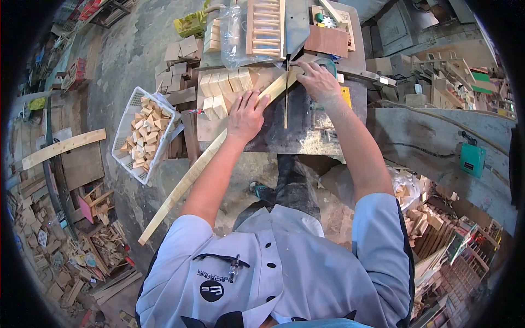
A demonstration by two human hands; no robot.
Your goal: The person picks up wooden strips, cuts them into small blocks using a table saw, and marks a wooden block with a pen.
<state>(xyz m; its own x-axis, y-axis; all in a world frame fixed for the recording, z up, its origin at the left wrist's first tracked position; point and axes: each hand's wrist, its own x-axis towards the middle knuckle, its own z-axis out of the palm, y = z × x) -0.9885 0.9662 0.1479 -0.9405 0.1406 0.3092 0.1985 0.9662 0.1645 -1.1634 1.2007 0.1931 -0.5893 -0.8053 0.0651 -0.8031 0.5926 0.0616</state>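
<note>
A long wooden strip (pixel 186 183) runs diagonally from the lower left up to the saw table (pixel 273 134). My left hand (pixel 247 116) grips it with the fingers over its top, beside several cut wood blocks (pixel 225 83). Its far end lies at the narrow blade slot (pixel 286 104) in the dark table top. Just right of the slot, my right hand (pixel 317 82) has its fingers bent down at the strip's far end; the fingertips are partly hidden, so their contact is hard to make out.
A white plastic basket (pixel 119 143) of wood offcuts stands on the floor at the left. Behind the blocks lie clear plastic wrap (pixel 234 38) and a slatted wooden frame (pixel 266 27). A brown board (pixel 326 41) sits at the back right. A green switch box (pixel 471 160) is at the right.
</note>
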